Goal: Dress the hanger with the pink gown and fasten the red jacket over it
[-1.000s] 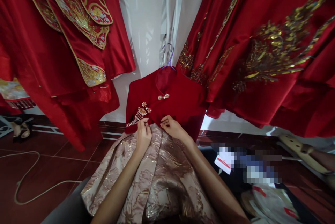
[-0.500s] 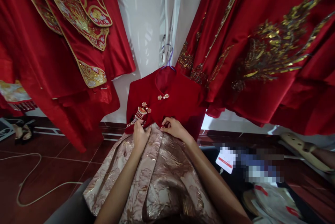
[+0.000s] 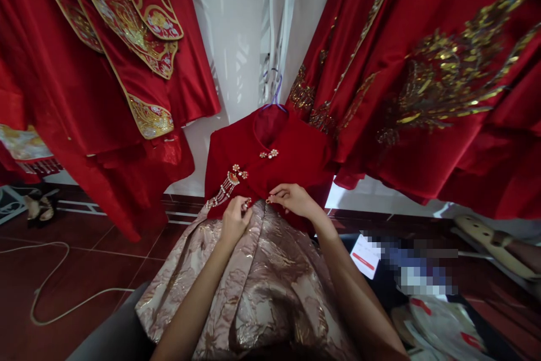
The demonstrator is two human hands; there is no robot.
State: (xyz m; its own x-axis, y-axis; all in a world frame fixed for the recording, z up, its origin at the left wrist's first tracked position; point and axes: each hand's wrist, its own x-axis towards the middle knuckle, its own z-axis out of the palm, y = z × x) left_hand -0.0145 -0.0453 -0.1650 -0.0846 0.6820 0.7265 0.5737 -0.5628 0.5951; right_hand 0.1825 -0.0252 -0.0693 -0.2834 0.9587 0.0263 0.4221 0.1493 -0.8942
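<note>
At the near edge, the brocade skirt (image 3: 274, 293) of a dress spreads forward beside a gray-clad leg (image 3: 114, 327). At its waist, 2 bare hands work close together but apart. Left hand (image 3: 237, 219): fingers closed on a small beaded piece (image 3: 248, 202). Right hand (image 3: 295, 201): thumb and forefinger pinching a small gold-colored loop (image 3: 267, 201).

Directly beyond lies the red bodice (image 3: 300, 152), with a tasseled ornament (image 3: 232, 179) on its left side and a purple hanger (image 3: 276, 97) at the collar.

Handling (judged): bodice soft and light; brocade stiffer, somewhat slippery, bulky. Beads and tassel strands are likely fragile. Grip fittings at the base, or hold the cloth edge behind them; do not pull the strands.

Farther out, red garments hang left (image 3: 101, 68) and right (image 3: 422, 85) against a white wall (image 3: 236, 29).
</note>
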